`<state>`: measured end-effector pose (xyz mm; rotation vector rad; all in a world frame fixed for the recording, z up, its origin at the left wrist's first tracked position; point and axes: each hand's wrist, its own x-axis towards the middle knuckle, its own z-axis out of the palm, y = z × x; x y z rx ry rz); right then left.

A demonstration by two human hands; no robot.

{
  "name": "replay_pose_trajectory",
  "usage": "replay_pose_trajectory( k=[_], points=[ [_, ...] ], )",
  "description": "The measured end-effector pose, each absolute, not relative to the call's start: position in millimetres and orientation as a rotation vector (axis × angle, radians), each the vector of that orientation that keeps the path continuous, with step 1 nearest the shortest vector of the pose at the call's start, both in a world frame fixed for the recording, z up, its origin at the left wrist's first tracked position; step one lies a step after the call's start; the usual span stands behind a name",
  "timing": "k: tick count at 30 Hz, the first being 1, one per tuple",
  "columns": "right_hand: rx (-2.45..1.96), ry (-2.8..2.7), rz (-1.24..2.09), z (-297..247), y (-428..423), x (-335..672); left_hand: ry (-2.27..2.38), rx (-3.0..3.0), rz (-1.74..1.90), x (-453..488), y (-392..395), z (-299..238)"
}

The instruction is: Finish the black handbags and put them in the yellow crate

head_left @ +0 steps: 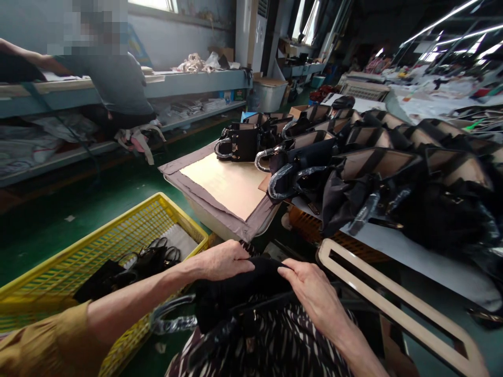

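A black handbag (236,293) rests on my lap, its plastic-wrapped handle (171,319) hanging to the left. My left hand (222,260) lies curled over the bag's top left edge and grips it. My right hand (310,288) pinches the bag's top right edge between thumb and fingers. Right of my right hand lies a long pale frame-shaped template (396,298).
A yellow plastic crate (78,256) with black straps stands at my left. Ahead is a table (220,183) with a tan board, and rows of several black handbags (353,162) fill the right. Another person (106,73) leans on shelving at the far left.
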<state>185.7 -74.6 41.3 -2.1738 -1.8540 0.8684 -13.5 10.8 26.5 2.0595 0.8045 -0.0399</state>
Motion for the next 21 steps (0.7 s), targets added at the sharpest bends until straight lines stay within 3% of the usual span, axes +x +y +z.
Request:
replay_pose_trajectory(
  k=[11, 21],
  points=[
    [-2.235, -1.956, 0.88, 74, -87, 211, 0.601, 1.561, -0.136, -27, 23, 43],
    [-2.081, -1.932, 0.759, 66, -109, 235, 0.546, 1.329, -0.011, -50, 15, 12]
  ],
)
